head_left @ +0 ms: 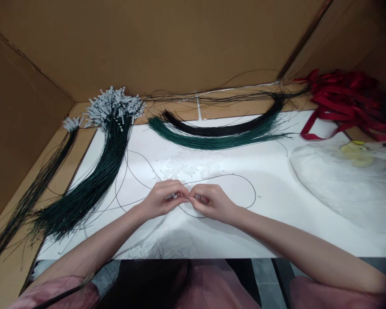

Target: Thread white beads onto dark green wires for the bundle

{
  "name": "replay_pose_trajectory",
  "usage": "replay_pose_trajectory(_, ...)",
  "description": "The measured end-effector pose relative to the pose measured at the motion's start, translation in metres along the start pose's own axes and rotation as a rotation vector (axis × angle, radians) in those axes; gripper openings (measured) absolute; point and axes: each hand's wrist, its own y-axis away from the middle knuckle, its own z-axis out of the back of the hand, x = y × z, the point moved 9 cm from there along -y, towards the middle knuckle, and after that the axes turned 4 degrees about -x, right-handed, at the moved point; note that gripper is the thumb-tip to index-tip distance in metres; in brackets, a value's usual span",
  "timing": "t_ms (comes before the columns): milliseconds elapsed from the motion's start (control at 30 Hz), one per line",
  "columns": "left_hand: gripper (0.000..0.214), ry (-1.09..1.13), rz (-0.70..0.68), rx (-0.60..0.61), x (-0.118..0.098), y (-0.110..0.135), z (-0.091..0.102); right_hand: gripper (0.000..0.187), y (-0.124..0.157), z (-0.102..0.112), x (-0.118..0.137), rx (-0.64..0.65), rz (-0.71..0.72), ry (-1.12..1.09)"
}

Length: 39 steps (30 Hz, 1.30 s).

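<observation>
My left hand [164, 197] and my right hand [214, 201] meet fingertip to fingertip above the white board [270, 227]. Both are closed in a pinch on a thin dark wire [255, 193], which curves out in a wide loop to the right. More thin dark strands [138, 156] run off on the left side. Small whitish bits show inside the curled fingers, too small to make out. Just beyond the hands lies a scatter of small clear-white beads [186, 163]. What sits exactly between the fingertips is hidden.
At left lie a large bundle of green wires with white beaded tips [114, 107] and a thinner bundle [72, 124]. Behind are a black wire bundle [221, 128] and a green one [209, 142]. Red ribbon [341, 98] and a clear plastic bag [341, 180] lie right. Cardboard walls [180, 47] enclose the back.
</observation>
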Motion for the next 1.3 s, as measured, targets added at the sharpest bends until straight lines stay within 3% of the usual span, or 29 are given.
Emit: replay_pose_trajectory(1300, 0.01, 0.051, -0.055, -0.038, -0.004, 0.0001, 0.0025, 0.011, -0.0005, 0.0014, 0.0011, -0.013, 0.006, -0.024)
